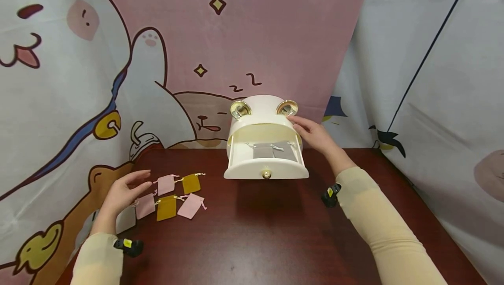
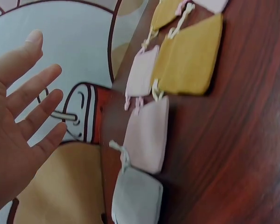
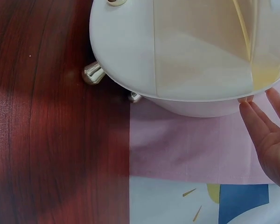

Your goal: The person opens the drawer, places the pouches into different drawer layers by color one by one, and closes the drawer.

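Note:
A white rounded box (image 1: 261, 110) with gold ear-like pieces stands at the back of the table, its drawer (image 1: 232, 172) pulled out. Grey drawstring pouches (image 1: 283, 153) lie inside that drawer. My right hand (image 1: 315, 136) has its fingertips at the box's right upper side, fingers fairly straight. To the left, my left hand (image 1: 124, 195) hovers beside several small drawstring pouches, spread fingers holding nothing. Among these are a mustard pouch (image 2: 191, 56), a pink pouch (image 2: 147, 135) and a grey pouch (image 2: 137, 196); the hand partly hides the grey one in the head view.
The dark red-brown wooden table (image 1: 267, 241) carries everything. A cartoon-printed cloth (image 1: 275, 36) hangs right behind the box and along both sides. Gold feet (image 3: 94, 73) hold the box off the tabletop, and a gold knob (image 1: 266, 174) sits on the drawer front.

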Tool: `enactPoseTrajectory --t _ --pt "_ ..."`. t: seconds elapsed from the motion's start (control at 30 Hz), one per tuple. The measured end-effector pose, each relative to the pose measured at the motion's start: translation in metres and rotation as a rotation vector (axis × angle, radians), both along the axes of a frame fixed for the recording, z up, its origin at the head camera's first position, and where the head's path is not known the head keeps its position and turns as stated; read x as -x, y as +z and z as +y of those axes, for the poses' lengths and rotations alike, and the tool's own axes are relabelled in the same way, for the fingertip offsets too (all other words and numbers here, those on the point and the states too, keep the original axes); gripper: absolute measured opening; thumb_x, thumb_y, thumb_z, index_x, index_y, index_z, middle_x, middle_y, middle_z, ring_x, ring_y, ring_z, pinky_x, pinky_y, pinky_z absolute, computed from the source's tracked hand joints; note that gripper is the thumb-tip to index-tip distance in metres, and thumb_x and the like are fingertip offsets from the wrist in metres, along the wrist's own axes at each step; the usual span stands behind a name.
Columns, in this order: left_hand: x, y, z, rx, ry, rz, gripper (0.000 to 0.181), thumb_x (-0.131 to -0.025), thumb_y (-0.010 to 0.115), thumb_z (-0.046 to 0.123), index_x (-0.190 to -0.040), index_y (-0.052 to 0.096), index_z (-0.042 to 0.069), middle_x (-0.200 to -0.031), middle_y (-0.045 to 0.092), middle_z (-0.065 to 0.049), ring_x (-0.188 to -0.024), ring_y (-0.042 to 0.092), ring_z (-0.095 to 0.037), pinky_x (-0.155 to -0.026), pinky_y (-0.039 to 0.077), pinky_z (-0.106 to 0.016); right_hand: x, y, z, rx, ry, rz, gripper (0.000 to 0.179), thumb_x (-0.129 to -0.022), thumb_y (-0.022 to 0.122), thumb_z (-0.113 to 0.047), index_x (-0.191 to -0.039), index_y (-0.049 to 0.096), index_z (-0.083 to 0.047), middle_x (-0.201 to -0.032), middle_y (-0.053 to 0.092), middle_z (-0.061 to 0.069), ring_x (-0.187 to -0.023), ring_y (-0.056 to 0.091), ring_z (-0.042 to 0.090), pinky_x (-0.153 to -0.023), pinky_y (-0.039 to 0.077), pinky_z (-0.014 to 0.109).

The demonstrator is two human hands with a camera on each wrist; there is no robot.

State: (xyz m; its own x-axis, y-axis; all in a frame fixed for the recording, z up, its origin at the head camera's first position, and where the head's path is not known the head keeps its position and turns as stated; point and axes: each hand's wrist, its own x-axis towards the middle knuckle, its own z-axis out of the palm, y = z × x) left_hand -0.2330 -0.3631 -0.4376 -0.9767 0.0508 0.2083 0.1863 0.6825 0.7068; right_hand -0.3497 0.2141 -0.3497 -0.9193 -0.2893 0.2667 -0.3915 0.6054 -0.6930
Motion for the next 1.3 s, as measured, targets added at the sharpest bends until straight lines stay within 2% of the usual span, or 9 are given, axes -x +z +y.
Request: enactPoseTrajectory --t 0.2,0.33,0.4,0.53,0.63,0.77,1.0,1.13,1.3 --pt "-0.007 -0.007 -0.018 0.033 0.034 0.019 0.051 -0.096 0.068 0.03 -0.136 0.057 0.001 -0.128 0.061 -0.024 -0.105 0.06 -0.031 -0.071 0.051 -0.017 -0.001 0.0 0.0 -0.015 0.023 0.001 0.045 -0.105 0.049 -0.031 -0.148 0.048 -0.018 -0.149 0.046 0.012 -0.135 0.043 0.037 -0.108 0.034 0.058" --pt "-0.01 -0.014 -0.029 0.046 0.05 0.004 0.052 -0.096 0.068 0.029 -0.135 0.057 -0.003 -0.128 0.061 -0.026 -0.108 0.059 -0.037 -0.071 0.048 -0.013 -0.002 0.0 0.001 -0.027 0.028 0.005 0.045 -0.106 0.049 -0.03 -0.149 0.047 -0.018 -0.149 0.046 0.013 -0.135 0.043 0.037 -0.108 0.033 0.059" --pt "-0.013 -0.017 -0.033 0.05 0.062 -0.023 0.053 -0.095 0.068 0.029 -0.135 0.056 -0.004 -0.129 0.06 -0.027 -0.111 0.057 -0.042 -0.072 0.049 -0.016 -0.001 0.0 0.001 -0.026 0.034 0.005 0.045 -0.106 0.048 -0.03 -0.149 0.047 -0.018 -0.15 0.046 0.013 -0.135 0.043 0.037 -0.108 0.032 0.059" --pt "-0.018 -0.023 -0.039 0.064 0.086 -0.103 0.057 -0.095 0.069 0.031 -0.137 0.054 -0.006 -0.133 0.055 -0.029 -0.117 0.053 -0.048 -0.084 0.053 -0.041 -0.001 -0.001 0.002 -0.023 0.046 0.002 0.046 -0.106 0.048 -0.031 -0.15 0.046 -0.018 -0.15 0.045 0.012 -0.136 0.042 0.037 -0.108 0.032 0.059" --pt "-0.021 -0.028 -0.044 0.071 0.102 -0.175 0.064 -0.094 0.069 0.036 -0.139 0.051 -0.006 -0.139 0.049 -0.032 -0.123 0.045 -0.052 -0.091 0.045 -0.063 0.0 -0.002 0.003 -0.027 0.046 0.001 0.046 -0.106 0.048 -0.032 -0.15 0.045 -0.02 -0.151 0.044 0.012 -0.136 0.042 0.037 -0.108 0.032 0.06" --pt "-0.023 -0.036 -0.052 0.079 0.123 -0.264 0.071 -0.093 0.068 0.043 -0.142 0.048 -0.004 -0.144 0.039 -0.036 -0.13 0.033 -0.057 -0.095 0.034 -0.072 -0.001 -0.002 0.003 -0.03 0.042 0.0 0.047 -0.106 0.048 -0.034 -0.15 0.045 -0.021 -0.151 0.044 0.011 -0.135 0.042 0.038 -0.107 0.032 0.061" --pt "-0.024 -0.046 -0.059 0.082 0.174 -0.372 0.082 -0.091 0.066 0.053 -0.145 0.043 -0.003 -0.148 0.03 -0.038 -0.132 0.028 -0.058 -0.099 0.031 -0.072 -0.001 -0.002 0.003 -0.027 0.044 -0.007 0.047 -0.106 0.047 -0.034 -0.151 0.044 -0.021 -0.151 0.044 0.011 -0.135 0.043 0.038 -0.107 0.033 0.061" --pt "-0.025 -0.052 -0.062 0.114 0.217 -0.368 0.085 -0.089 0.067 0.056 -0.145 0.043 -0.003 -0.146 0.031 -0.039 -0.131 0.031 -0.058 -0.098 0.034 -0.069 -0.001 -0.002 0.003 -0.021 0.053 -0.006 0.047 -0.106 0.047 -0.033 -0.151 0.044 -0.02 -0.153 0.042 0.011 -0.136 0.041 0.038 -0.108 0.032 0.06" --pt "-0.026 -0.057 -0.064 0.133 0.231 -0.346 0.084 -0.087 0.069 0.056 -0.143 0.046 -0.003 -0.144 0.033 -0.04 -0.129 0.034 -0.057 -0.098 0.035 -0.067 -0.001 -0.002 0.003 -0.013 0.053 -0.008 0.047 -0.106 0.047 -0.033 -0.151 0.044 -0.02 -0.153 0.041 0.011 -0.137 0.041 0.037 -0.108 0.032 0.06"
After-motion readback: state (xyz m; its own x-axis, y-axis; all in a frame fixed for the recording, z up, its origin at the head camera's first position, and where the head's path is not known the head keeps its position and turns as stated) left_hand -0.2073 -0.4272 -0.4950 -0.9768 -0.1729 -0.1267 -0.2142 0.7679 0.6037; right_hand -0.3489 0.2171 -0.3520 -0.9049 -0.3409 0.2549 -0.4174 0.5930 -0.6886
